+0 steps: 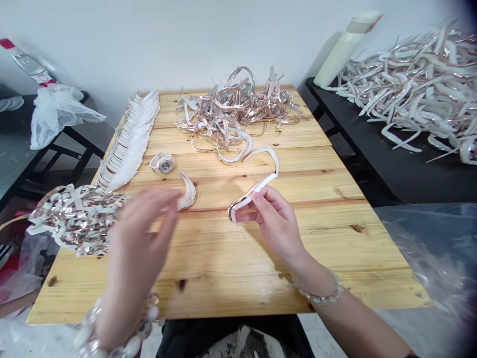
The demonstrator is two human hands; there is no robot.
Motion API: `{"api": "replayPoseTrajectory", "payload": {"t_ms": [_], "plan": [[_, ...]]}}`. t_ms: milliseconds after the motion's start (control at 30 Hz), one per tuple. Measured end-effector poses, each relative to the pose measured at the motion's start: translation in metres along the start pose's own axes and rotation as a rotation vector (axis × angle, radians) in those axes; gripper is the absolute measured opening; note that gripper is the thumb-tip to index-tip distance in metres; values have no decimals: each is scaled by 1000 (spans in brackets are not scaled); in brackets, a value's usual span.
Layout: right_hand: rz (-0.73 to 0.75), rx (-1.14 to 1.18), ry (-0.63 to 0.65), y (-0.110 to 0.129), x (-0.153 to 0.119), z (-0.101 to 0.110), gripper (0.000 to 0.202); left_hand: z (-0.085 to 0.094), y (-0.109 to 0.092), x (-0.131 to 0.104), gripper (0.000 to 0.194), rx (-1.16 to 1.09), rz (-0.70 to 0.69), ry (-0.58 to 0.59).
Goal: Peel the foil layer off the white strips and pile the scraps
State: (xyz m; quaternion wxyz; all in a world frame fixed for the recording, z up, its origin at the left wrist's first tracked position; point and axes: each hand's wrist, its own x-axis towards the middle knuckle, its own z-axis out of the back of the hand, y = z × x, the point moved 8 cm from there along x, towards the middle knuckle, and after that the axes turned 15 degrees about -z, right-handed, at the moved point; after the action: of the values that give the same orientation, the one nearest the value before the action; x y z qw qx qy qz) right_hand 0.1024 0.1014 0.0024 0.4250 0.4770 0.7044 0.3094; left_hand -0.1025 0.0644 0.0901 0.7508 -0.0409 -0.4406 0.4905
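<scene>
- While my blurred left hand (137,248) hovers spread above the table (231,278), my right hand (274,219) pinches a curved strip (257,186).
- Just beyond, a small strip stack (187,191) lies beside my left fingertips; I'd judge stacking is underway.
- Farther off sits the tangled pile (238,112); adding this strip needs careful alignment.

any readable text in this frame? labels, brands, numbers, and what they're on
None readable.
Tape roll: no legible print; too small to tell.
Red-and-white wrapped item at far left: no lettering can be made out.
Strip pinched in the right hand: plain white and metallic, no marks.
Left hand is motion-blurred; nothing to read near it.
</scene>
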Motion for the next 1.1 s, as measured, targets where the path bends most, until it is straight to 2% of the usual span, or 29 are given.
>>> {"api": "replayPoseTrajectory", "payload": {"t_ms": [67, 133, 200, 267, 367, 500, 667, 767, 1000, 1100], "plan": [[18, -42, -12, 1, -2, -1, 21, -44, -15, 9, 15, -87, -53, 208], [40, -71, -36, 3, -3, -1, 21, -79, -19, 9, 17, -225, -35, 342], [49, -87, -49, 4, -2, 0, 21, -99, -12, 5, 15, -361, 54, 378], [25, -86, -35, 2, 0, 0, 21, -108, -3, -1, 11, -494, 173, 374], [-57, -58, 0, -5, 5, -1, 23, -112, 4, -8, 9, -664, 310, 395], [-111, -42, 8, -11, 10, 1, 23, -112, 6, -11, 14, -666, 319, 422], [-110, -79, -55, -15, 11, 4, 24, -110, 6, -15, 22, -385, 131, 337], [-85, -110, -88, -17, 10, 3, 24, -111, 1, -19, 23, -187, 37, 328], [-65, -97, -128, -23, 8, 3, 23, -107, -5, -21, 8, 45, -6, 335], [-45, -118, -117, -24, 5, 0, 19, -106, -8, -22, 8, 158, -63, 342]]}}
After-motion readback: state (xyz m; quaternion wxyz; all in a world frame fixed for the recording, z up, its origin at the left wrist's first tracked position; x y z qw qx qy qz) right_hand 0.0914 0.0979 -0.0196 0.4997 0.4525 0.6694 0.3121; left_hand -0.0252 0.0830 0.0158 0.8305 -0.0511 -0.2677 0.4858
